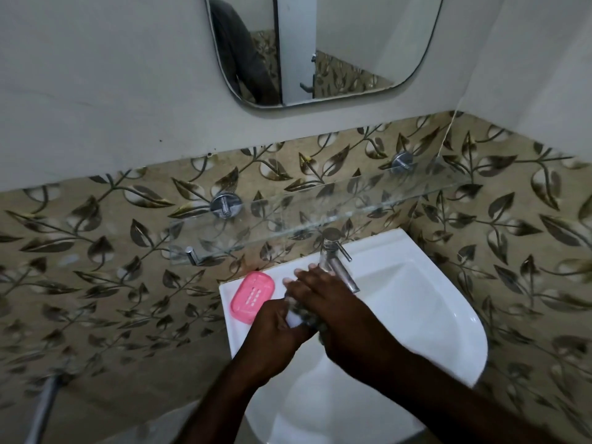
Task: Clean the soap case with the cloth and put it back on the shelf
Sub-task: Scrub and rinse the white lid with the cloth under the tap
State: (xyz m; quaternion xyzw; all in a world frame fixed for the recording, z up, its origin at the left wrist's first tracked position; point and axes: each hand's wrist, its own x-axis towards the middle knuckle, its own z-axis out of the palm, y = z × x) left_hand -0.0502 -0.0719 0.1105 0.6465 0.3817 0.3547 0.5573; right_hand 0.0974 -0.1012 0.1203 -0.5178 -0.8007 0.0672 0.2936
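A pink oval soap case (253, 297) with slots in it lies on the sink's (448, 315) back left rim. Just right of it, both hands meet over the sink edge. My left hand (275, 338) is closed on a bunched white and grey cloth (301, 315). My right hand (336, 312) lies over the same cloth, fingers curled around it and pointing toward the wall. Most of the cloth is hidden between the hands. A clear glass shelf (320, 206) with nothing on it hangs on the wall above the sink.
A chrome tap (338, 261) stands at the sink's back edge, right beside my right fingers. Two chrome brackets (225, 205) hold the shelf against leaf-patterned tiles. A mirror (320, 49) hangs higher up. A metal pipe (45, 408) shows at the lower left.
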